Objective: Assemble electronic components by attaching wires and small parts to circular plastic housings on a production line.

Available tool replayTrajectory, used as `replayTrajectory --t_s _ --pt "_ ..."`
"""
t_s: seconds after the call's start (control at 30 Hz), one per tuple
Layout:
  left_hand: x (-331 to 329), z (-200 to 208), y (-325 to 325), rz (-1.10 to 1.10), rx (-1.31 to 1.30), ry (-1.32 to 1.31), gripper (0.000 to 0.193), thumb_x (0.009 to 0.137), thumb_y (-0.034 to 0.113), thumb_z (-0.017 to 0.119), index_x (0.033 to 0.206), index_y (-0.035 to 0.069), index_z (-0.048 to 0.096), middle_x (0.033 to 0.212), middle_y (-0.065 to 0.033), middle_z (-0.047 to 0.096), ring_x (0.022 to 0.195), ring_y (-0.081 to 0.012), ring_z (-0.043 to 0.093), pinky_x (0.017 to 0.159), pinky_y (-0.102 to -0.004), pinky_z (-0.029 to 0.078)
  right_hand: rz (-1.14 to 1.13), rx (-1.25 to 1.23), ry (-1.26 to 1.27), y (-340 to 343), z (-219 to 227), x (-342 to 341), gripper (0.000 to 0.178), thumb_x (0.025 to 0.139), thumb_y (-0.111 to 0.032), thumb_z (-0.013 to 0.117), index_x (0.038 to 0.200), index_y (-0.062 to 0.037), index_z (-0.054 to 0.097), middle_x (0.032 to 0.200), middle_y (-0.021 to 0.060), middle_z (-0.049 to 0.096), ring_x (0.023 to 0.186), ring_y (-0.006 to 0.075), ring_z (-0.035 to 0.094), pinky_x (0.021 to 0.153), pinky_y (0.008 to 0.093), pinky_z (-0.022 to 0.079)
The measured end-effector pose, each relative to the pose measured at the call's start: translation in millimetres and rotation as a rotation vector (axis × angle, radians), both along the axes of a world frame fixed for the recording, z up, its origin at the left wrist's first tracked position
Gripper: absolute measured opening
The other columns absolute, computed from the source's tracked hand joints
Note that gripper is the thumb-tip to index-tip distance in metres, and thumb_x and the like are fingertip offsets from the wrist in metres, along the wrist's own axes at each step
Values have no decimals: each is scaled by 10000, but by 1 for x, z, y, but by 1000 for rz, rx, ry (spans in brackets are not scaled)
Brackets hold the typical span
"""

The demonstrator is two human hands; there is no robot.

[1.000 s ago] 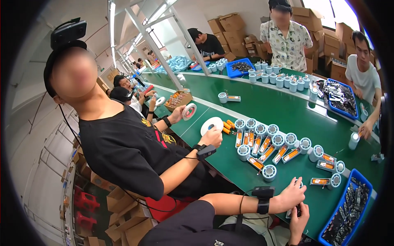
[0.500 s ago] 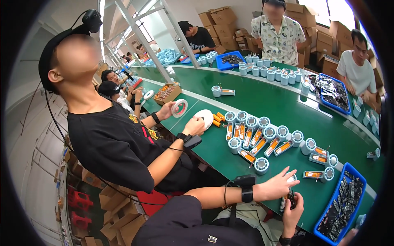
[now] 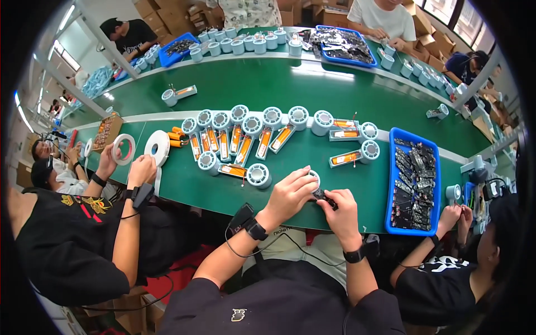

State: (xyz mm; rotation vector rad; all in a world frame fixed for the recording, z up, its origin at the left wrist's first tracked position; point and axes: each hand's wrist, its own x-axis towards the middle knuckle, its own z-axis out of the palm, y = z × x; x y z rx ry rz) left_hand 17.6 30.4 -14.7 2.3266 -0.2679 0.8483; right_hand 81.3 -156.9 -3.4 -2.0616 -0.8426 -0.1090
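At the near edge of the green bench, my left hand [image 3: 290, 195] is closed over a light-blue fan housing [image 3: 315, 177], its round end showing past the fingers. Just right of it, my right hand [image 3: 341, 215] pinches a small black circuit board [image 3: 324, 196] against the housing's handle part. Fingers hide most of the handle, so I cannot tell how far the board sits inside. Beyond my hands lie several similar housings [image 3: 258, 175], with orange batteries [image 3: 244, 149] in their open handles. A blue tray [image 3: 391, 215] of black circuit boards [image 3: 413, 184] stands to my right.
At left, a co-worker's hands [image 3: 142, 170] hold a white tape roll [image 3: 157, 146]; loose orange batteries [image 3: 177, 137] lie beside it. Another person's hands [image 3: 455, 216] work at far right. More housings [image 3: 260, 44] and a tray of boards [image 3: 373, 62] line the far bench.
My view has swung to the right and downward. My left hand's spread fingers have closed around the housing, and my right hand has brought the board up against it.
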Motion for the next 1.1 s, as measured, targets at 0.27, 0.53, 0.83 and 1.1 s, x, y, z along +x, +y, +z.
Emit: replayTrajectory --t_s 0.27,0.53,0.83,1.1 --pt "-7 -1 1 21 72 -32 249 788 82 767 1029 88 705 1173 -85 686 1244 -383 622 1012 -477 557 117 -50 -81 2 0 4 254 757 -103 838 958 9 727 899 137 668 867 329 619 758 418 525" --pt "-14 -12 5 -78 188 -70 177 796 96 696 971 90 727 1290 -86 628 1330 -392 560 1049 -488 546 72 -65 -110 -11 -6 -13 283 720 -84 857 967 1 747 893 127 659 850 311 609 742 401 516" --pt "-10 -1 -4 -39 321 -10 135 784 106 691 899 37 702 1316 -124 602 1352 -447 515 1089 -521 512 37 -23 -86 -12 -14 -6 307 711 -69 857 989 9 752 935 131 679 868 305 615 756 386 520" --pt "-6 7 -6 -42 360 42 101 779 105 674 830 18 666 1332 -152 592 1342 -484 504 1098 -557 495 208 71 294 -32 -26 14 360 819 38 719 1172 -20 753 1063 133 713 842 248 639 782 333 535"
